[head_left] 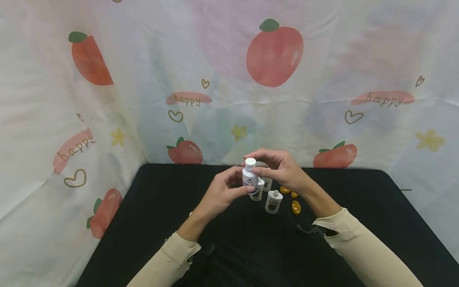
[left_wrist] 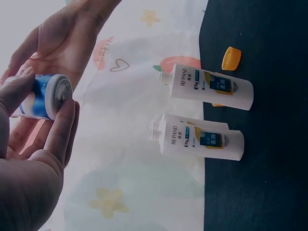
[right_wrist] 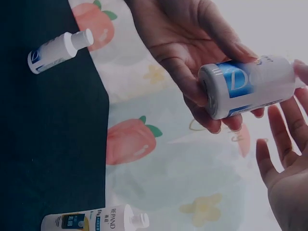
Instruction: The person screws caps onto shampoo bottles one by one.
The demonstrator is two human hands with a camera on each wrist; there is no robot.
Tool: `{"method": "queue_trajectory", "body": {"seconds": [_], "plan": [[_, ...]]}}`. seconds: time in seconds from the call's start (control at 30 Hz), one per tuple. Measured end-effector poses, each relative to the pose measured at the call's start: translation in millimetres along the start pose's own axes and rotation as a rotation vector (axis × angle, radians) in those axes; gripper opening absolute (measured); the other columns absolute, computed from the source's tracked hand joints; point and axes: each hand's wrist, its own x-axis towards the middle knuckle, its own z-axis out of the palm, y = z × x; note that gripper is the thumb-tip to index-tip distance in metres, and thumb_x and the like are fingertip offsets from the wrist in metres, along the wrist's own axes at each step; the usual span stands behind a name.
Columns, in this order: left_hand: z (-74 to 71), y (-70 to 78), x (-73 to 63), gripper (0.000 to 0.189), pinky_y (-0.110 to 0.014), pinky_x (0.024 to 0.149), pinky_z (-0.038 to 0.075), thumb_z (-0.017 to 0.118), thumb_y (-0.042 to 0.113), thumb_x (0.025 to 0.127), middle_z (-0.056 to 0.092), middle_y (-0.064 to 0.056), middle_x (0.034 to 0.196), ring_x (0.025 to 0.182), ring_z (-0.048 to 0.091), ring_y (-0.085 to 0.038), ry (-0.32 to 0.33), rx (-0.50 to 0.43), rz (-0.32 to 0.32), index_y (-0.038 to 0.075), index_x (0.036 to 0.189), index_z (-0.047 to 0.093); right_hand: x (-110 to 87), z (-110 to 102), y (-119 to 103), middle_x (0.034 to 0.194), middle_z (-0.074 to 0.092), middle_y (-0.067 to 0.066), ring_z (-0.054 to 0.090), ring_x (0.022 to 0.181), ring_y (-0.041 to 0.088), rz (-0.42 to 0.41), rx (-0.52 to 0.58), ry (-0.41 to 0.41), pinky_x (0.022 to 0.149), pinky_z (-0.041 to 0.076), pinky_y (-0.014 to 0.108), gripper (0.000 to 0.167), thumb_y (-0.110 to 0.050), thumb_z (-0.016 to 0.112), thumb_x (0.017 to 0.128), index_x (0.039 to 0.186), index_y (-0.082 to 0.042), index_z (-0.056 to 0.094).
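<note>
A small white bottle (head_left: pixel 250 178) with a blue-and-white label and a white cap (head_left: pixel 250 162) is held up above the table. My left hand (head_left: pixel 226 189) grips its body, thumb across the front and fingers behind. At the top, my right hand (head_left: pixel 283 169) pinches the cap between thumb and fingers. The bottle's base (right_wrist: pixel 211 94) faces the camera in the right wrist view. Just beyond the hands stand several white REPAND bottles (head_left: pixel 274 202) with bare nozzles, the rear ones partly covered by the held bottle and hands.
Several orange-yellow caps (head_left: pixel 296 207) lie on the black table (head_left: pixel 236 255) to the right of the REPAND bottles. Another small white bottle with a white cap (right_wrist: pixel 62 50) stands on the left side, mostly behind my left wrist in the head view. A printed curtain (head_left: pixel 222 52) borders the table.
</note>
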Motion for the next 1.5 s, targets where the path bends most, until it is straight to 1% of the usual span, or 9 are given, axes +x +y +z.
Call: {"method": "queue_trajectory", "body": {"seconds": [0.1,0.3,0.4,0.6,0.77,0.97,1.13,1.4,1.5], "plan": [[-1.0,0.0,-0.5,0.04,-0.039,0.094,0.052,0.078,0.012,0.09,0.07,-0.004,0.113,0.105,0.066,-0.018,-0.002,-0.009,-0.003,0.013,0.128,0.065,-0.8,0.2,1.0,0.127,0.065,0.016,0.06,0.123,0.03,0.013,0.002,-0.014,0.108,0.046,0.042,0.035,0.004,0.064,0.096,0.131,0.004,0.062],[-3.9,0.9,-2.8,0.041,-0.041,0.093,0.052,0.079,0.012,0.089,0.069,-0.005,0.112,0.103,0.066,-0.02,-0.004,-0.014,-0.024,0.014,0.128,0.065,-0.8,1.2,2.6,0.126,0.064,0.014,0.06,0.119,0.029,0.008,-0.034,-0.014,0.107,0.046,0.039,0.038,0.004,0.067,0.095,0.132,-0.004,0.064],[-5.4,0.7,-4.5,0.043,-0.041,0.095,0.052,0.079,0.012,0.09,0.069,-0.005,0.114,0.105,0.066,-0.02,-0.011,-0.015,-0.047,0.013,0.13,0.063,-0.7,2.8,3.1,0.123,0.065,0.012,0.061,0.116,0.028,0.009,-0.063,-0.006,0.105,0.047,0.037,0.037,0.004,0.068,0.093,0.13,-0.002,0.065],[-8.3,-1.4,-6.2,0.041,-0.04,0.096,0.053,0.078,0.012,0.091,0.068,-0.005,0.117,0.108,0.067,-0.02,-0.02,-0.017,-0.078,0.012,0.129,0.062,-1.0,6.9,2.5,0.118,0.065,0.007,0.061,0.113,0.025,0.058,-0.13,0.024,0.096,0.052,0.034,0.032,0.001,0.069,0.094,0.124,-0.008,0.068],[-10.7,-4.1,-6.7,0.04,-0.04,0.095,0.054,0.078,0.011,0.09,0.068,-0.005,0.115,0.106,0.067,-0.021,-0.019,-0.01,-0.089,0.012,0.127,0.062,-1.2,10.1,2.5,0.118,0.065,0.004,0.06,0.115,0.023,0.098,-0.159,0.034,0.096,0.051,0.034,0.031,-0.003,0.071,0.094,0.123,-0.014,0.069],[-14.3,-5.5,-8.9,0.04,-0.04,0.091,0.055,0.079,0.014,0.09,0.068,-0.003,0.116,0.108,0.065,-0.02,-0.022,0.025,-0.109,0.014,0.127,0.063,-0.6,14.4,4.8,0.118,0.066,0.002,0.06,0.114,0.021,0.092,-0.187,0.027,0.098,0.049,0.034,0.032,-0.004,0.071,0.094,0.123,-0.015,0.069],[-16.6,-7.4,-10.8,0.039,-0.043,0.093,0.055,0.078,0.013,0.09,0.067,-0.004,0.118,0.11,0.065,-0.022,-0.027,0.032,-0.118,0.012,0.126,0.063,0.8,18.5,7.5,0.117,0.067,0.0,0.059,0.11,0.02,0.091,-0.199,0.02,0.093,0.051,0.035,0.033,-0.006,0.075,0.092,0.123,-0.017,0.07],[-19.6,-9.4,-14.6,0.04,-0.037,0.089,0.055,0.08,0.013,0.088,0.066,-0.004,0.117,0.109,0.066,-0.021,-0.043,0.05,-0.127,0.012,0.125,0.063,0.0,23.8,9.1,0.113,0.067,-0.001,0.059,0.106,0.025,0.089,-0.209,0.016,0.089,0.051,0.037,0.033,-0.008,0.077,0.091,0.121,-0.02,0.07],[-21.2,-9.8,-16.4,0.04,-0.036,0.088,0.055,0.08,0.013,0.088,0.066,-0.004,0.116,0.108,0.067,-0.02,-0.051,0.061,-0.137,0.011,0.124,0.063,0.6,26.6,10.0,0.113,0.066,0.0,0.058,0.104,0.023,0.082,-0.212,0.009,0.087,0.051,0.037,0.031,-0.009,0.077,0.091,0.12,-0.018,0.07]]}}
